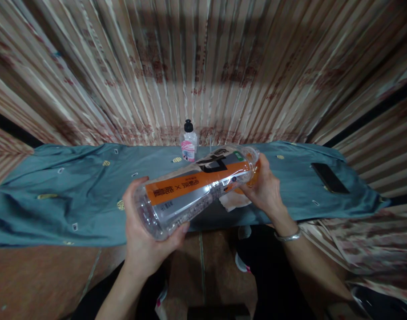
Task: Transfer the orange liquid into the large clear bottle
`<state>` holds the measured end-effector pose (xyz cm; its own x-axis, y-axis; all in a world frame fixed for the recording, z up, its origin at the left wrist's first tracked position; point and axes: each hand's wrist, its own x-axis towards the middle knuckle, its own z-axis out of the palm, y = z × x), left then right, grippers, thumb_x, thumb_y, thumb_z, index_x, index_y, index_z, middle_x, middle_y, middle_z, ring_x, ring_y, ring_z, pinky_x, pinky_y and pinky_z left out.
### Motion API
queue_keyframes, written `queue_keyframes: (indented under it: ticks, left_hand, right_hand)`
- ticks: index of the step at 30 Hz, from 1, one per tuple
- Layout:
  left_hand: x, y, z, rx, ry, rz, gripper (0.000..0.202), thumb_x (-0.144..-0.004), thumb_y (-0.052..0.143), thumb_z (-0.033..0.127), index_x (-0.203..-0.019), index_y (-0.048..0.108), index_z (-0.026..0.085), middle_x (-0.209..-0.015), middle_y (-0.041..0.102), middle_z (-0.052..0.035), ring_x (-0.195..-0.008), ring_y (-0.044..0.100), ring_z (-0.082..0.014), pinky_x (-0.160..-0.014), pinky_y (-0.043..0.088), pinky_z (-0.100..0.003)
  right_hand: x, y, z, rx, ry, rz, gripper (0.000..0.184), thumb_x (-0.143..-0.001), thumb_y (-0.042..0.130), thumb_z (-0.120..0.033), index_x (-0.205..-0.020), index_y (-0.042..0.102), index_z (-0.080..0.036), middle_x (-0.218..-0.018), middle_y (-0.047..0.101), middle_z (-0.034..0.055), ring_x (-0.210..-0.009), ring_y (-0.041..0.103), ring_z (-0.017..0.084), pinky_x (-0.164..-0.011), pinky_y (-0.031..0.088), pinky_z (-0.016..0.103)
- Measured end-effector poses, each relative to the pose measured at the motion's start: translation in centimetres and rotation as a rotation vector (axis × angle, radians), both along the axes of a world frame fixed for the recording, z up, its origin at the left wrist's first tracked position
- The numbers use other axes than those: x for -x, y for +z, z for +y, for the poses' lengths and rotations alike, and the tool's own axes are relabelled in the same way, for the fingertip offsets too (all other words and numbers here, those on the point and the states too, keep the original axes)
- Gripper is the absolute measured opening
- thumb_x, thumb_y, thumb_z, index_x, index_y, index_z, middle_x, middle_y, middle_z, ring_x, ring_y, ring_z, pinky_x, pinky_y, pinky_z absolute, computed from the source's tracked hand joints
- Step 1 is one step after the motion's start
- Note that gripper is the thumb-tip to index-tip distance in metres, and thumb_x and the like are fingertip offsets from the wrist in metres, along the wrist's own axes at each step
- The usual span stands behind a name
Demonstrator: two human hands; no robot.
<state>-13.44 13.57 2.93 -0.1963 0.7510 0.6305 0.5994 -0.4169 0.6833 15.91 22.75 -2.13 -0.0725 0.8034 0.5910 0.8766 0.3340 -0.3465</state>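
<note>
A large clear plastic bottle with an orange, silver and black label lies tilted across my two hands, above the cloth-covered table. Around its wider end at the lower left wraps my left hand, thumb underneath. My right hand grips the other end, at the upper right. Something orange shows beside the right fingers, partly hidden by the bottle. Below that end lies a white tissue or cloth, mostly covered from view.
A small clear bottle with a black cap and pink label stands at the table's back edge. Toward the right lies a dark phone. The teal patterned cloth covers the narrow table. Striped curtains hang behind and at both sides.
</note>
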Motion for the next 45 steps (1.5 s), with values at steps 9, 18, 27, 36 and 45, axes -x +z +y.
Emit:
queue_keyframes:
  ticks: [9, 18, 27, 36, 45]
  left_hand:
    - [-0.11, -0.06, 0.03, -0.017, -0.001, 0.022, 0.077, -0.069, 0.079, 0.042, -0.136, 0.049, 0.02, -0.128, 0.058, -0.018, -0.11, 0.068, -0.0378, -0.093, 0.059, -0.058]
    - [0.1, 0.04, -0.13, 0.001, -0.028, 0.024, 0.076, -0.068, 0.081, 0.043, -0.134, 0.048, 0.022, -0.129, 0.057, -0.0165, -0.109, 0.067, -0.0351, -0.093, 0.059, -0.055]
    - [-0.03, 0.05, -0.15, -0.019, -0.02, 0.044, 0.077, -0.072, 0.078, 0.045, -0.137, 0.047, 0.02, -0.129, 0.055, -0.0178, -0.11, 0.066, -0.0346, -0.092, 0.059, -0.054]
    - [-0.18, 0.02, -0.07, -0.002, -0.008, 0.017, 0.078, -0.067, 0.081, 0.044, -0.135, 0.048, 0.023, -0.126, 0.058, -0.0153, -0.105, 0.068, -0.0336, -0.089, 0.061, -0.053]
    - [-0.11, 0.02, -0.17, -0.01, -0.019, 0.033, 0.077, -0.071, 0.079, 0.045, -0.138, 0.047, 0.021, -0.129, 0.056, -0.017, -0.11, 0.067, -0.034, -0.093, 0.06, -0.054]
  right_hand:
    - [-0.09, 0.02, 0.04, 0.009, 0.01, 0.008, 0.092, -0.084, 0.069, -0.048, -0.158, 0.023, -0.019, -0.147, 0.062, 0.0203, -0.124, 0.069, 0.037, -0.093, 0.062, 0.051]
    - [0.01, 0.08, 0.0, -0.007, -0.001, 0.0, 0.091, -0.085, 0.068, -0.05, -0.158, 0.023, -0.02, -0.146, 0.062, 0.0201, -0.123, 0.069, 0.039, -0.091, 0.063, 0.052]
    - [-0.01, 0.19, -0.09, 0.012, -0.007, 0.002, 0.093, -0.084, 0.07, -0.047, -0.158, 0.022, -0.02, -0.145, 0.064, 0.0198, -0.122, 0.07, 0.038, -0.091, 0.063, 0.051]
    - [-0.08, -0.03, 0.05, -0.002, -0.006, -0.009, 0.093, -0.086, 0.068, -0.052, -0.159, 0.02, -0.02, -0.147, 0.061, 0.0206, -0.123, 0.069, 0.039, -0.09, 0.063, 0.052]
    - [0.04, 0.1, -0.08, -0.007, -0.003, 0.0, 0.092, -0.086, 0.068, -0.05, -0.159, 0.022, -0.02, -0.147, 0.062, 0.0202, -0.123, 0.069, 0.039, -0.092, 0.063, 0.051]
